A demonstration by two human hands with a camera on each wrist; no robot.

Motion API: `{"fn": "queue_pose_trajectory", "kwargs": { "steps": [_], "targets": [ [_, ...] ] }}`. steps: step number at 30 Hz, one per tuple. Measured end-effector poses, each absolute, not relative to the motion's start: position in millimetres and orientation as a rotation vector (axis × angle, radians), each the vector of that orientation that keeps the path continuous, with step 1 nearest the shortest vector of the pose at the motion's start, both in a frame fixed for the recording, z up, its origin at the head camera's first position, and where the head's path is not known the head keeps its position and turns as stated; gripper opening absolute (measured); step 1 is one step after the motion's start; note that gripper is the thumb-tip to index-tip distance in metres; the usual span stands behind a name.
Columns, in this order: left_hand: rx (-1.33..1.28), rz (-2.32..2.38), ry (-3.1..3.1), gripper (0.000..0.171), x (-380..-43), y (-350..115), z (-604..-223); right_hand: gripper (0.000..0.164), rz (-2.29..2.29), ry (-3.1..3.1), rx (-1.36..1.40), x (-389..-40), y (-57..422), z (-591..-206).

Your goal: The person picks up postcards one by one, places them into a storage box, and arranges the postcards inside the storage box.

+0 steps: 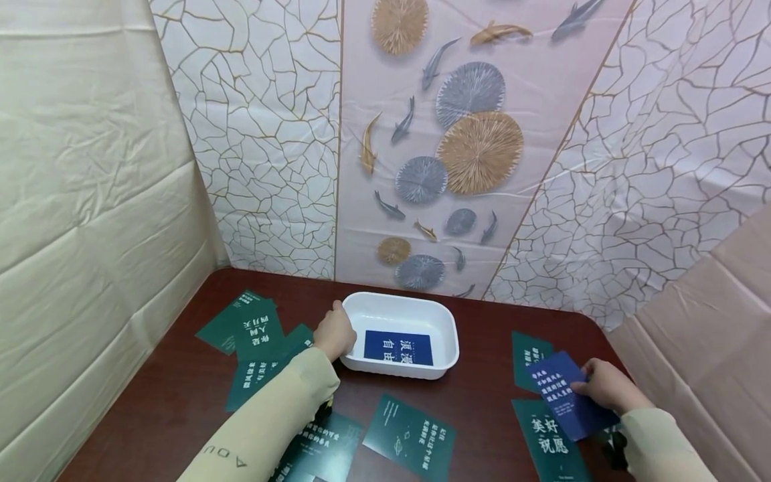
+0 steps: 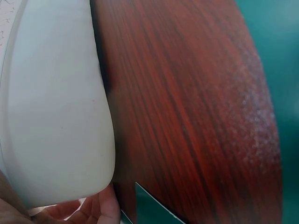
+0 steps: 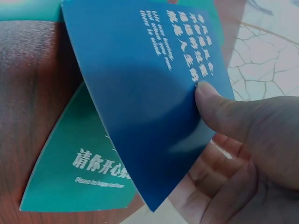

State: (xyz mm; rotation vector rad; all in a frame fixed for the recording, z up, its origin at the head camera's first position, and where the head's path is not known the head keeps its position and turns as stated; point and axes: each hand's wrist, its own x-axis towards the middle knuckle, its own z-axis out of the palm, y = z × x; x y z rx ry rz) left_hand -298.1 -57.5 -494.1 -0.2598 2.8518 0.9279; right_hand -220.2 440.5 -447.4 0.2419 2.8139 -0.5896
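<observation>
My left hand [image 1: 334,332] grips the left end of a white plastic tub [image 1: 450,335]; in the left wrist view its fingers [image 2: 108,205] curl at the tub's corner. Inside the tub lies a blue card [image 1: 385,347] with white characters. At the right, my right hand [image 1: 610,385] pinches another blue card [image 1: 563,388] between thumb and fingers, tilted above the table. Beneath this card lie green cards, one near the back [image 1: 525,355] and one nearer the front [image 1: 551,445]. The right wrist view shows the thumb on the held blue card [image 3: 135,93], over a green card [image 3: 79,163].
Several green cards [image 1: 259,335] overlap on the left of the dark red wooden table [image 1: 482,415]. More green cards [image 1: 412,435] lie at the front middle. Patterned cloth [image 1: 277,134] hangs behind, with pale cloth [image 1: 90,201] at the left side.
</observation>
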Motion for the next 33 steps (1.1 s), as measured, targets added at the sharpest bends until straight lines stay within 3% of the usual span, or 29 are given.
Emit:
{"fn": "queue_pose_trajectory", "kwargs": {
  "steps": [4,8,33],
  "targets": [
    [-0.259,0.934,2.846,0.076,-299,-58,-494,0.020,-0.651,2.876,0.126,-219,439,-439],
    [-0.261,0.940,2.843,0.077,-299,-59,-494,0.011,-0.671,2.943,0.009,-223,435,-427],
    [-0.251,0.937,2.860,0.073,-299,-58,-494,0.022,-0.901,3.102,-0.219,-265,310,-374]
  ]
}}
